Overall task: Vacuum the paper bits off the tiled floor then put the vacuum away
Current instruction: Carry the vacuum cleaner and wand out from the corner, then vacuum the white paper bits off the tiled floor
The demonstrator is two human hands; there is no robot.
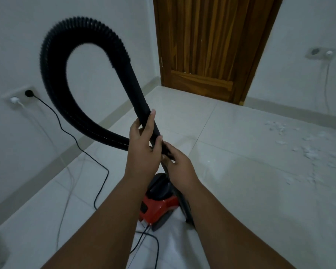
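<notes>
A red and black vacuum cleaner (159, 202) stands on the white tiled floor (231, 191) between my forearms. Its ribbed black hose (52, 55) loops high to the left and runs into a smooth black tube (136, 90). My left hand (144, 146) grips that tube near its lower end. Just below, my right hand (178, 166) holds the black wand section where it meets the tube. The wand's lower part passes behind my right wrist down to the floor. White paper bits (306, 150) lie scattered on the tiles at the right.
A black cord (70, 133) runs from a wall socket (21, 96) at the left across the floor to the vacuum. Thin white cables also trail on the floor there. A wooden door (211, 45) stands ahead. Another socket (322, 53) with a white cable is on the right wall.
</notes>
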